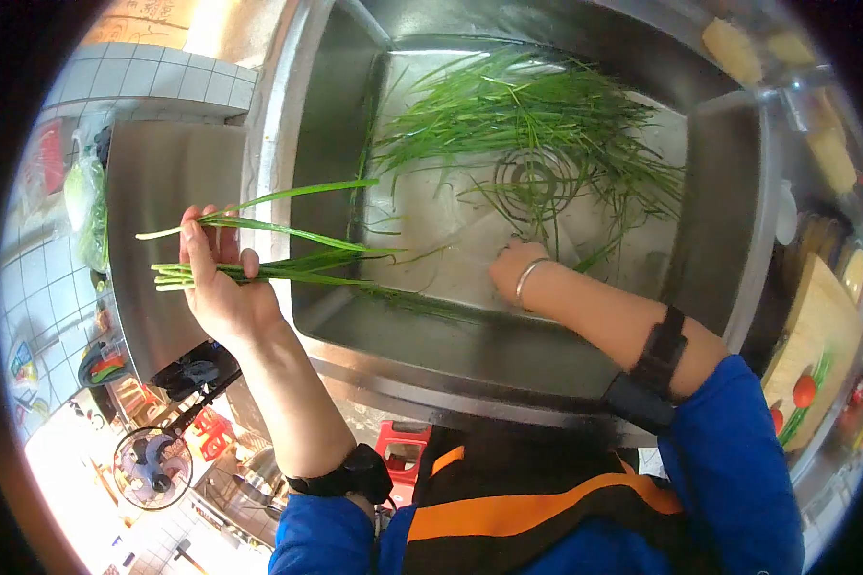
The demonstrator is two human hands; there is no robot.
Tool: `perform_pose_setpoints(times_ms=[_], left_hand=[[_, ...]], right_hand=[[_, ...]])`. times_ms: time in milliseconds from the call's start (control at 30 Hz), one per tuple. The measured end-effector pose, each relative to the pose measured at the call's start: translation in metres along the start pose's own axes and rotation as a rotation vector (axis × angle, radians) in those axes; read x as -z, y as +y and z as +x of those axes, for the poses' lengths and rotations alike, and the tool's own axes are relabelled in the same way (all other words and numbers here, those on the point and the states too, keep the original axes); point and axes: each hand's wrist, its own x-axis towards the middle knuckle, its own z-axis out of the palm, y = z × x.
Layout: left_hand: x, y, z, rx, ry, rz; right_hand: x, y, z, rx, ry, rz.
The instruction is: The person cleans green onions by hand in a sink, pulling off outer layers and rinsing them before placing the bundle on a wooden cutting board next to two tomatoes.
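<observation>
My left hand (222,283), at the left rim of the sink, is closed around a small bunch of chives (307,268). Their pale stem ends stick out to the left and the green leaves trail right over the basin. One chive with a whiter stem (159,233) lies apart, held by the fingers. Down in the sink, my right hand (519,266) has curled fingers near the drain (532,182); what they hold, if anything, is hidden. A big loose heap of chives (518,110) spreads across the far part of the basin, with strands reaching close to that hand.
The steel sink (724,192) has raised walls all round. To the right, a wooden cutting board (810,335) carries red tomatoes (804,390) and green stalks. Bagged greens (88,216) hang at the left; a fan (151,467) and red stool (403,450) stand below.
</observation>
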Motion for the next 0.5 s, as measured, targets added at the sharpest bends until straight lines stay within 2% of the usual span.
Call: perform_pose_setpoints(times_ms=[33,67,133,200,233,300,400,467,500], left_hand=[[0.001,0.005,0.0,0.015,-0.019,-0.016],[0.003,0.01,0.0,0.032,-0.037,-0.032],[0.002,0.018,-0.005,0.047,-0.035,-0.058],[-0.001,0.021,-0.011,0.068,-0.045,-0.083],[-0.002,0.021,-0.013,0.087,-0.066,-0.102],[-0.004,0.026,-0.017,0.114,-0.075,-0.131],[-0.008,0.037,-0.028,0.127,-0.082,-0.172],[-0.009,0.045,-0.034,0.116,-0.083,-0.172],[-0.007,0.045,-0.035,0.12,-0.088,-0.176]], right_hand=[[0.014,-0.002,-0.008,-0.062,-0.153,-0.015],[0.027,-0.002,-0.012,-0.066,-0.148,-0.027],[0.059,0.0,-0.023,-0.061,0.218,0.222],[0.097,-0.003,-0.036,-0.037,0.494,0.452],[0.103,-0.008,-0.039,-0.044,0.508,0.438],[0.116,-0.021,-0.044,0.214,0.469,0.788],[0.108,-0.043,-0.054,0.319,0.295,0.949],[0.104,-0.048,-0.065,0.291,0.284,0.889],[0.1,-0.051,-0.072,0.201,0.282,0.992]])
